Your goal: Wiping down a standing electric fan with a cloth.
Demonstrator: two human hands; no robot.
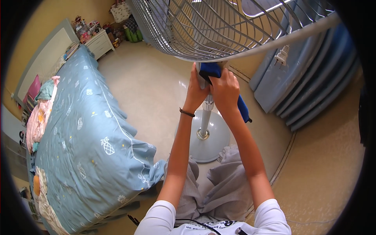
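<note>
The bed (pixel 88 129) is lying well apart from the fan (pixel 250 55), which is standing before the person. The left hand (pixel 197 93) is resting half-curled at the top of the pole (pixel 205 119), just under the cage; how tightly it is gripping, I cannot tell. The right hand (pixel 225 88) is bending its fingers over a blue piece (pixel 210 70), apparently holding it. Working well is probably calling for steadying the pole left-handed and handling the piece gently right-handed.

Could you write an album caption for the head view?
Beneath a standing fan's cage: left hand, and right hand holding something blue.
</note>
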